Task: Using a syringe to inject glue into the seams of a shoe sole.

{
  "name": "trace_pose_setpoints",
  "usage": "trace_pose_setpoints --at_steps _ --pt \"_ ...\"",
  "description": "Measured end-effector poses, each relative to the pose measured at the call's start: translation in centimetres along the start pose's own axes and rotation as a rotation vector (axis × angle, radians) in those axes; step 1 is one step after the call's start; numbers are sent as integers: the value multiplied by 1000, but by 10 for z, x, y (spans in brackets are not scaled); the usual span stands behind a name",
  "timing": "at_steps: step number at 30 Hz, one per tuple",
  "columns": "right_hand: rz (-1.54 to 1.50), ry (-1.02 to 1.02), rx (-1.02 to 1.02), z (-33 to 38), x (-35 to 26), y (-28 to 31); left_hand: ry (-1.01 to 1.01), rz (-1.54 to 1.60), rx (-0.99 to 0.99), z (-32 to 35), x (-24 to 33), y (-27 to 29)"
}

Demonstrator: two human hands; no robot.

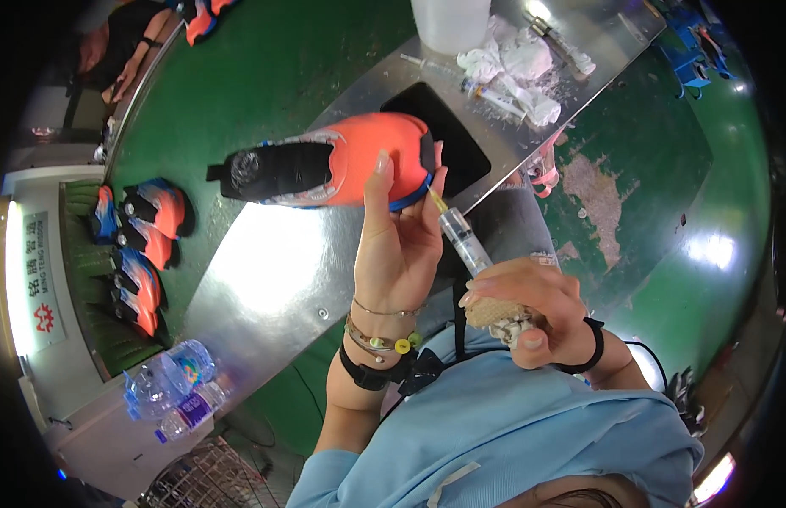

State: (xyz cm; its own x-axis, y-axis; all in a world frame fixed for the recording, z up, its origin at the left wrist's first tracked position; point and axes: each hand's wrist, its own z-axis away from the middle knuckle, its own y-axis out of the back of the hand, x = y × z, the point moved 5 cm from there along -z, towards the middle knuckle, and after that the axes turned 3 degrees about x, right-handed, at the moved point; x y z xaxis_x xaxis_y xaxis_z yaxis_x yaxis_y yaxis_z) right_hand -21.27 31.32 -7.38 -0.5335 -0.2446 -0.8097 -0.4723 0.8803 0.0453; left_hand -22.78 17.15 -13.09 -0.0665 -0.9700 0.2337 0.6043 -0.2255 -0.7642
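Head camera view: our light blue shirt [512,415] fills the space below both hands. Just above it, our right hand [541,305] is curled closed around the rear of a clear syringe [467,243] and a tan-and-white wad [499,317] bunched between the fingers. Our left hand [401,250], its wrist ringed with bracelets [384,343], is half closed on the toe end of a coral-and-black shoe [372,157], thumb on the upper, other fingers behind the toe. We hold the shoe raised, heel to the left of that hand; the syringe's tip reaches the blue edge at the toe, though we cannot tell whether it touches.

Under our hands stretches a metal table [304,309]. Just beyond the left fingertips lies a dark flat slab [469,157]; farther out are crumpled white tissue [537,63], a second syringe [495,97] and a white container [451,21]. Left of our left forearm stand clear bottles [168,381]. Well beyond, on that same side, more coral-and-blue shoes [160,207] sit grouped, and farthest off shows a co-worker's arm [139,63].
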Motion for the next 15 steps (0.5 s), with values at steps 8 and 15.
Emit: trace_pose_setpoints --at_steps 8,15 --pt "31 -85 224 -16 17 52 -191 -404 -128 -44 154 62" --pt "68 -241 356 -22 58 106 -557 75 -206 -114 351 164"
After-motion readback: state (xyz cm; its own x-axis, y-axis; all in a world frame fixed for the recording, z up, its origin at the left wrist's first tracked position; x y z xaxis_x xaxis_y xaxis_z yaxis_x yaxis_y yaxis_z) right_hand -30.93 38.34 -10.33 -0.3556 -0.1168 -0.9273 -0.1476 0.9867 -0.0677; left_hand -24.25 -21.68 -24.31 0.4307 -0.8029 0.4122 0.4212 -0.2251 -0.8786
